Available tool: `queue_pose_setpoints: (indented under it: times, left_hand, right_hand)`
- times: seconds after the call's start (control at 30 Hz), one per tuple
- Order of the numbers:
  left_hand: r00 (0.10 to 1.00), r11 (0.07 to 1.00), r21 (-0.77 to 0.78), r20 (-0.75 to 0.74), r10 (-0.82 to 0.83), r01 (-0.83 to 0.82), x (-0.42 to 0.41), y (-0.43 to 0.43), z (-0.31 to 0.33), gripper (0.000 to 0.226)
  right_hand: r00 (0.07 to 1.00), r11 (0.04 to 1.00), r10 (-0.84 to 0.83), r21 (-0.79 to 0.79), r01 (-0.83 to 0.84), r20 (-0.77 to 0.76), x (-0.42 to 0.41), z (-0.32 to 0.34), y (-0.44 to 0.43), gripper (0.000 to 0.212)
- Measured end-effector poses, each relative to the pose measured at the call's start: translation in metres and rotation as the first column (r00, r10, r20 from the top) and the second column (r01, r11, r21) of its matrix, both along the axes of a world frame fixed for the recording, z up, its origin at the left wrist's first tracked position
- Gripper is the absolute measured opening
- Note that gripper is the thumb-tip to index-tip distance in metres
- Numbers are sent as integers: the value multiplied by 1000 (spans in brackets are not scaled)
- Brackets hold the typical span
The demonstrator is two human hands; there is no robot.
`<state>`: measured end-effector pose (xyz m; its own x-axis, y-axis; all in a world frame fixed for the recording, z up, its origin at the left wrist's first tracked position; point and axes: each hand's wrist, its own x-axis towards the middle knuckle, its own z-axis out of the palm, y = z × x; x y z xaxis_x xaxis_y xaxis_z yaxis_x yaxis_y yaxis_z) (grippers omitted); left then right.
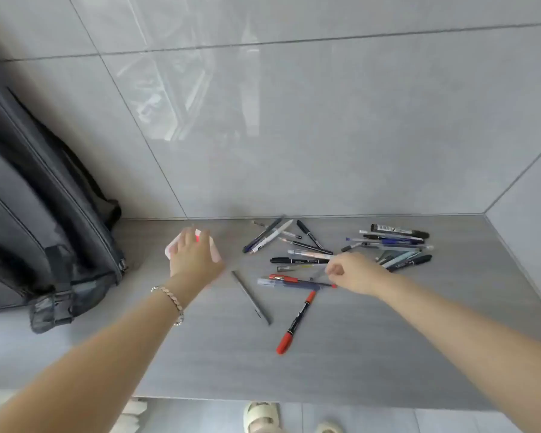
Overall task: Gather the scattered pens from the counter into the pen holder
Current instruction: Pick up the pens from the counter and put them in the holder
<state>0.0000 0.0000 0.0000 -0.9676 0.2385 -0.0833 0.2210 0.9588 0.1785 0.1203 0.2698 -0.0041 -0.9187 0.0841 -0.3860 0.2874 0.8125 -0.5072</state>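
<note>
Several pens lie scattered on the grey counter [356, 354]. A red marker [295, 323] lies nearest me, with a thin grey pen [251, 297] to its left. A black marker [299, 260] and a red-and-blue pen pair [289, 281] sit mid-pile. More pens [397, 242] cluster at the right and others [270, 235] near the wall. My left hand [192, 254] rests over the pale pink pen holder [215, 253], gripping it and hiding most of it. My right hand [353, 271] is pinched on a pale translucent pen [317, 273] in the pile.
A dark grey backpack [44, 220] leans against the tiled wall [325, 135] at the left, its strap hanging over the counter edge. The counter meets a side wall at the right. Below the front edge are sandalled feet [261, 417] on the floor.
</note>
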Motion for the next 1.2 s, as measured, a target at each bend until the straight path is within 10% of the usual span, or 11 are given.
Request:
queue_pose_setpoints:
  times: [0.17,0.4,0.67,0.77,0.87,0.97,1.2]
  left_hand:
    - [946,953,82,169,275,-291,-27,-37,-16,99]
    - [952,831,475,235,197,-289,-17,-52,-17,90]
    - [958,782,588,282,42,-207,4,-56,-1,92]
    - [956,778,595,293,23,-201,10,-52,2,92]
    - [967,805,574,254,-4,-148,17,-46,2,91]
    - [979,814,576,195,-56,-69,26,-34,-2,90]
    - [990,768,640,123,-76,-21,46,3,-2,87]
  right_hand:
    - [995,969,99,227,-96,-5,-31,-21,-27,24]
    - [948,798,304,520,-305,91,-82,-56,-68,43]
    - [953,707,280,646,-286,115,-101,-66,-79,32]
    - [985,867,125,497,-48,-123,-99,-31,-75,31]
    - [854,972,-213,-11,237,-474,-89,35,-80,12]
    - [667,766,-529,-634,108,-525,-70,90,-103,18]
    - [890,799,-353,-588,126,-289,-56,49,-139,17]
